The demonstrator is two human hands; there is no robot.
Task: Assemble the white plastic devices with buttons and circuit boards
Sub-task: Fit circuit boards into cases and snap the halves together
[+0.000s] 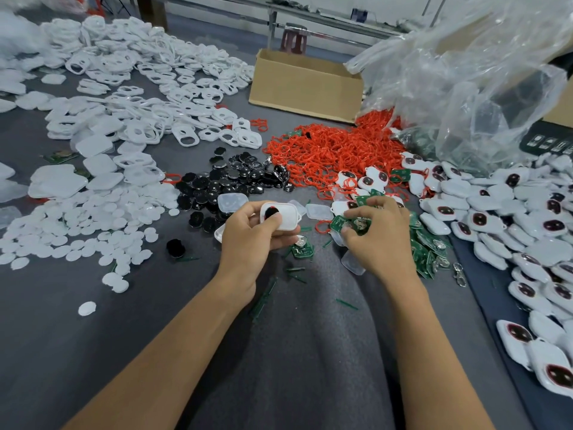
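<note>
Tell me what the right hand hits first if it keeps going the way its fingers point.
Likely the clear plastic lid lying just left of the right hand and its green circuit board; passing higher, the left hand's white case.

An assembly workshop: heaped white shells (pixel 130 97), circuit boards (pixel 429 246), a carton (pixel 305 85).

My left hand (pixel 251 240) holds a shell (pixel 280 215); my right hand (pixel 378 237), just beside it, pinches a circuit board (pixel 350 223). On the table (pixel 294 352), the board pile (pixel 429 248) lies against my right hand, with finished devices (pixel 511 206) farther right. Buttons (pixel 229 178) lie just behind my left grip, rings (pixel 328 150) behind my right, and a carton (pixel 304 85) beyond them. Discs (pixel 77 225) lie well left, with frames (pixel 155 88) behind those.
</note>
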